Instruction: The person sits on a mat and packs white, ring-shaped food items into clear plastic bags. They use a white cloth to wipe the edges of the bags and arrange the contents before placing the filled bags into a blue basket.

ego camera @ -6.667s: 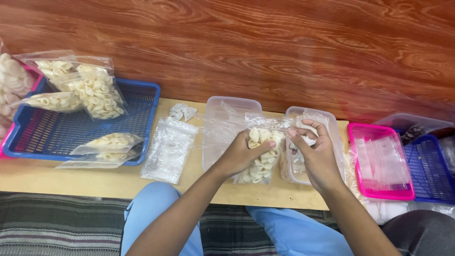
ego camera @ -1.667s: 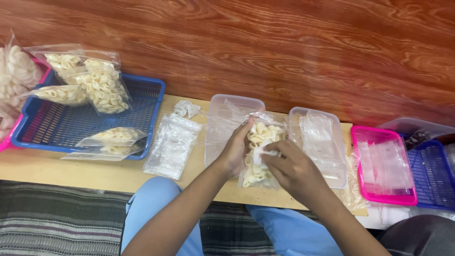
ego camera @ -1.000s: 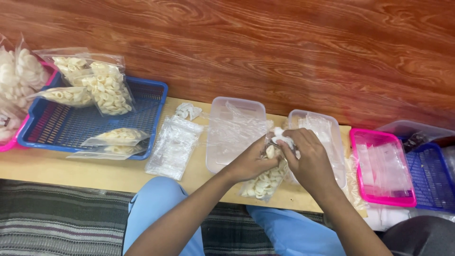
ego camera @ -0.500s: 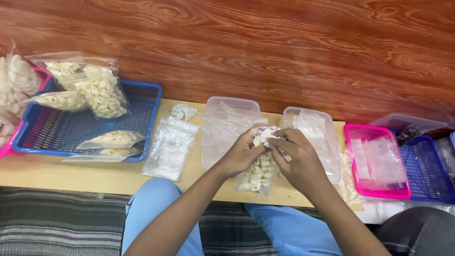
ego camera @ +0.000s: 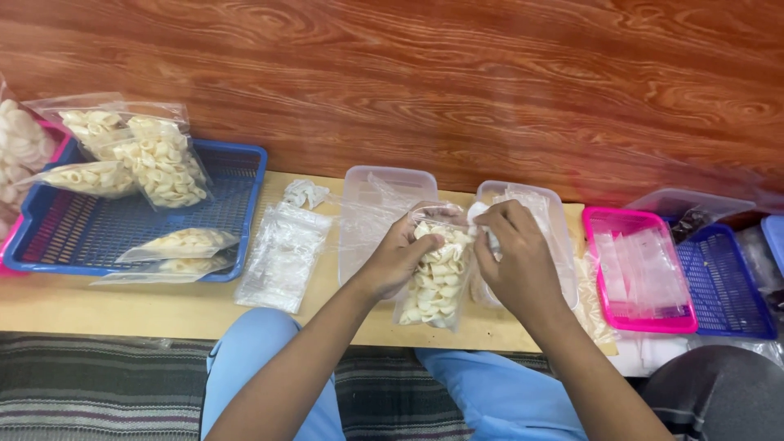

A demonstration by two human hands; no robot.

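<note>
Left hand grips the upper left side of a clear bag filled with pale ring-shaped snacks, fingers closed on the plastic. Right hand pinches the bag's mouth at the upper right, fingers together on the top edge. The bag stands nearly upright on the bench, between two clear tubs: left tub just behind the left hand, right tub behind the right hand.

Status, judged from the layout:
- Done: several filled bags lie in the blue tray, well to the left of the held bag. Two more flat filled bags sit at that tray's front edge.
- In hand: the held bag appears full; the mouth is being gathered or closed. Whether it is sealed cannot be told.
- Left: a stack of empty bags lies between the blue tray and the held bag, so more filling probably remains. A pink tray to the right of the held bag holds further clear sleeves.

A small crumpled wrapper lies behind the empty stack.
</note>
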